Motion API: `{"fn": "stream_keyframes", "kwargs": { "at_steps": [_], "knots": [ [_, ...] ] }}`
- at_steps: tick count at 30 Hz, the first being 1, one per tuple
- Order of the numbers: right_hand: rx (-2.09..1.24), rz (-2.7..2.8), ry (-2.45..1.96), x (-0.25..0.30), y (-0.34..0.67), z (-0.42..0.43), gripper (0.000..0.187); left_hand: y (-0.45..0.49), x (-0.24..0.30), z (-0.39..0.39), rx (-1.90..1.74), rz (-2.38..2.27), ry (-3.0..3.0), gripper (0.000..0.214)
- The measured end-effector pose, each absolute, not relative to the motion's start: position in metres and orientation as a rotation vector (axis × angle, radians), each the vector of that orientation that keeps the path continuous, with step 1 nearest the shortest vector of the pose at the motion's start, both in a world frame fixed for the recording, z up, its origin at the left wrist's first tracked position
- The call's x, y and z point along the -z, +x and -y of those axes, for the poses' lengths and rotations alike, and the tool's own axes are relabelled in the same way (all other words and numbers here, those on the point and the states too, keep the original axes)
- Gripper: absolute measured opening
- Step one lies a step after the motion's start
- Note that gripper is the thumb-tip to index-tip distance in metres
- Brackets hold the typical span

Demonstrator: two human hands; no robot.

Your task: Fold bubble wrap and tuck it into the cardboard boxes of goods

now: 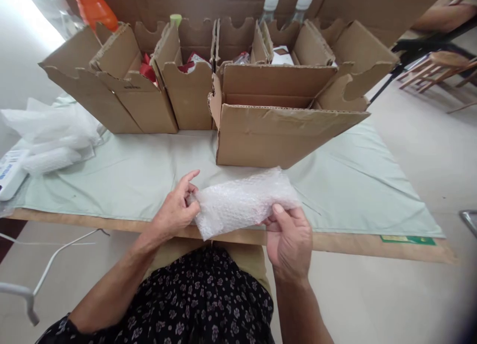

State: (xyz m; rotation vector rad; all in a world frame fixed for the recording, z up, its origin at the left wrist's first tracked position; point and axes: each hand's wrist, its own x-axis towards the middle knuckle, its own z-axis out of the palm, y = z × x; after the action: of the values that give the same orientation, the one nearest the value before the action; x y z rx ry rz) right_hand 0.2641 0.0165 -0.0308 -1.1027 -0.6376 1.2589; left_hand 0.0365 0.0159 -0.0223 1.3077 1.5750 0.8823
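A clear bubble wrap bag [238, 200] is held between my two hands, above the front edge of the cloth-covered table. At its left end my left hand [179, 205] pinches the plastic between thumb and fingers, with the index finger raised. My right hand [290, 232] grips the lower right side, thumb on top and fingers underneath. A faint reddish spot shows by the right fingertips; what it is I cannot make out. Just beyond the bag stands a wide, open cardboard box [279, 135].
Behind stands a row of open cardboard bins [194, 96] with red and white items inside. A pile of bubble wrap bags [55, 140] and a white device [13, 172] lie at the left. Bottles [270, 6] and an orange object [95, 9] stand at the back. A wooden stool [447, 66] is far right.
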Motion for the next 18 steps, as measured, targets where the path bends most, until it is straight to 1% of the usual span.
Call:
{"fn": "stream_keyframes", "kwargs": {
  "at_steps": [2,5,6,8,9,10,12,14,15,16,18],
  "knots": [
    [-1.165,0.757,-1.173,0.033,0.269,-0.016,0.022,0.025,0.017,-0.023,-0.988,-1.566,1.334,0.075],
    [-0.950,1.098,-1.408,0.042,0.285,-0.017,0.025,0.006,0.011,-0.032,-1.161,-1.821,1.477,0.072],
    [-0.834,1.224,-1.501,0.045,0.293,-0.017,0.030,0.002,0.011,-0.032,-1.192,-1.927,1.548,0.070],
    [-0.561,1.414,-1.650,0.049,0.310,-0.018,0.047,0.001,0.012,-0.028,-1.179,-2.051,1.701,0.064],
    [-0.423,1.466,-1.691,0.049,0.317,-0.017,0.054,0.005,0.013,-0.023,-1.151,-2.060,1.774,0.061],
    [-0.296,1.505,-1.703,0.047,0.322,-0.016,0.057,0.012,0.015,-0.018,-1.116,-2.041,1.840,0.060],
    [-0.112,1.603,-1.619,0.042,0.321,-0.014,0.048,0.033,0.021,-0.011,-1.028,-1.973,1.956,0.069],
    [-0.070,1.782,-1.431,0.037,0.307,-0.015,0.036,0.056,0.028,-0.010,-0.932,-1.935,2.045,0.078],
    [-0.094,1.888,-1.348,0.036,0.297,-0.017,0.032,0.065,0.031,-0.013,-0.885,-1.937,2.075,0.076],
    [-0.128,1.991,-1.296,0.038,0.287,-0.020,0.030,0.071,0.034,-0.016,-0.845,-1.946,2.089,0.068],
    [-0.176,2.162,-1.310,0.046,0.273,-0.029,0.031,0.069,0.039,-0.023,-0.836,-1.967,2.065,0.044]
  ]
}}
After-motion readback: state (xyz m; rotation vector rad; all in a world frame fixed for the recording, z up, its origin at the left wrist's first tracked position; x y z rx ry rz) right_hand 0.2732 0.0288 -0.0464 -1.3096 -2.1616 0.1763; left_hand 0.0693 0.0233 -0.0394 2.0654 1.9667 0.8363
